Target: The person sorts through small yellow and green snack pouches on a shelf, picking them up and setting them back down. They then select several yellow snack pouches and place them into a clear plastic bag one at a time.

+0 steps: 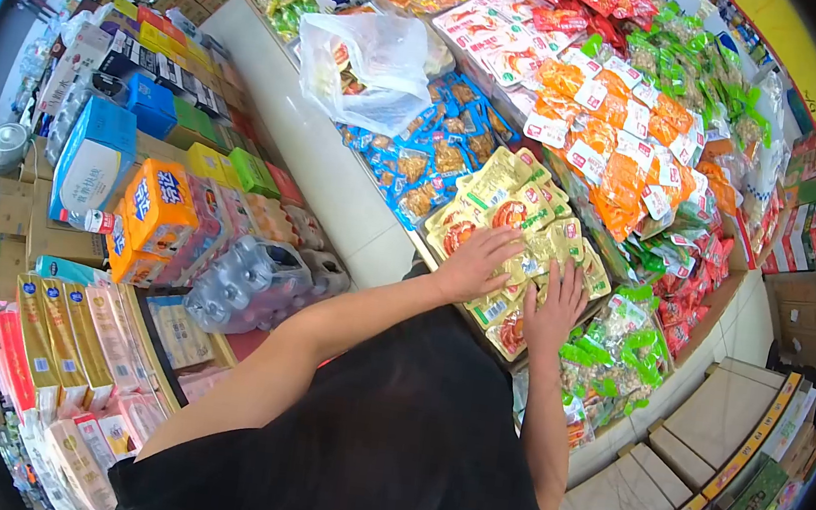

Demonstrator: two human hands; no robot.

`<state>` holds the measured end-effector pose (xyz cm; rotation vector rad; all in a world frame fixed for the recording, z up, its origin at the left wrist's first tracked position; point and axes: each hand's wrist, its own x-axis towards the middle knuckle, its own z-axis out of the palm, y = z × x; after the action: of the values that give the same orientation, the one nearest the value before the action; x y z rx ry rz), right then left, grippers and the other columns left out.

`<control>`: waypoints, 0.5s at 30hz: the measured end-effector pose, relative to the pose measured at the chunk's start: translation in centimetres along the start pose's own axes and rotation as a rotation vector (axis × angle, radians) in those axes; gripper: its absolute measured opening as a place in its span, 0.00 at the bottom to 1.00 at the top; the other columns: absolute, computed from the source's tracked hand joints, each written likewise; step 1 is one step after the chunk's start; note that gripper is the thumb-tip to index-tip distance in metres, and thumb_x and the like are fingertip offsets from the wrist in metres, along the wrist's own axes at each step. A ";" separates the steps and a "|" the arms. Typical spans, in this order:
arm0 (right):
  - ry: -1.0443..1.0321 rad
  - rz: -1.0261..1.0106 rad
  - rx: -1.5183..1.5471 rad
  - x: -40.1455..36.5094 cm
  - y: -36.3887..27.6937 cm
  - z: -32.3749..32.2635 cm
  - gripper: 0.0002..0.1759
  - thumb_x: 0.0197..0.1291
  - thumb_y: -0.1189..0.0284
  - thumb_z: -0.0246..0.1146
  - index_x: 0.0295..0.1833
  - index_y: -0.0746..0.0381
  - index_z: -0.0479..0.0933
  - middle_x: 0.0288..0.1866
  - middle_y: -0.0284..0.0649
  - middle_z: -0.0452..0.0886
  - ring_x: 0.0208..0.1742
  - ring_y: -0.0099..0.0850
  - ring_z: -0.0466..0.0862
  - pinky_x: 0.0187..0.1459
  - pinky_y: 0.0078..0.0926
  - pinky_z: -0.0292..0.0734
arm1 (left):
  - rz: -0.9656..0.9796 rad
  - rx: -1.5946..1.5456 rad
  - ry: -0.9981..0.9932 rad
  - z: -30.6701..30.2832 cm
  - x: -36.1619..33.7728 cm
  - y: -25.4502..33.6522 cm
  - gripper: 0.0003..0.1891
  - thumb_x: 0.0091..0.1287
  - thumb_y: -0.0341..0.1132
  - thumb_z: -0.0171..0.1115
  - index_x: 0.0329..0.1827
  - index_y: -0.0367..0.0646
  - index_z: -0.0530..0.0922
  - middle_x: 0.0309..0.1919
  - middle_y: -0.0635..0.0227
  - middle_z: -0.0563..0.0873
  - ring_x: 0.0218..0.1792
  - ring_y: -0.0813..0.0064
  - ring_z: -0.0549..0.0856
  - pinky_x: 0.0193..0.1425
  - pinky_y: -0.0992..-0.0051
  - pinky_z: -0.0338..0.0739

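Note:
Both my hands rest on a heap of gold snack packets [505,201] in one section of a display bin. My left hand [476,263] lies on the left side of the heap with its fingers stretched over the packets. My right hand [554,307] lies flat on the right side, fingers pointing away from me. Neither hand has a packet gripped. Just beyond the gold heap are blue snack packets [452,129]. A white plastic bag [374,65] with some packets inside sits on top of them.
Orange packets [631,155] and red packets [690,297] fill the bins to the right, with green-topped packets [622,360] nearer me. At the left stand shrink-wrapped bottles [249,282], orange drink packs [162,207] and stacked boxes. A shelf [696,469] curves along the lower right.

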<state>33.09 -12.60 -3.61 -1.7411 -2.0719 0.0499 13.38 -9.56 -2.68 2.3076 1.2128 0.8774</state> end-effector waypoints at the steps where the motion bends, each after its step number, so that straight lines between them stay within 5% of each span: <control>1: -0.005 0.006 -0.003 0.0 0.0 0.0 0.31 0.59 0.59 0.59 0.68 0.54 0.65 0.72 0.42 0.63 0.73 0.43 0.60 0.69 0.51 0.51 | 0.007 0.009 0.002 -0.3 0.1 0.1 0.28 0.60 0.35 0.62 0.64 0.45 0.68 0.65 0.59 0.68 0.65 0.54 0.67 0.68 0.58 0.62; 9: -0.014 0.013 -0.021 -0.1 -0.1 0.2 0.31 0.60 0.59 0.58 0.69 0.54 0.65 0.72 0.42 0.62 0.73 0.44 0.59 0.69 0.52 0.51 | -0.001 -0.125 0.060 -4.8 0.6 0.8 0.24 0.59 0.27 0.62 0.60 0.42 0.71 0.60 0.58 0.74 0.63 0.58 0.71 0.67 0.61 0.65; 15: -0.059 0.023 -0.032 -0.1 -0.2 0.2 0.30 0.62 0.59 0.56 0.69 0.55 0.64 0.73 0.41 0.60 0.74 0.43 0.57 0.70 0.51 0.49 | -0.157 -0.042 0.429 -12.7 0.4 -3.6 0.12 0.61 0.26 0.60 0.47 0.40 0.77 0.46 0.60 0.81 0.49 0.59 0.78 0.55 0.67 0.72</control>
<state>32.86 -12.63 -3.78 -1.8032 -2.1051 0.0756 2.77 -6.60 4.62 2.0155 1.5037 1.3690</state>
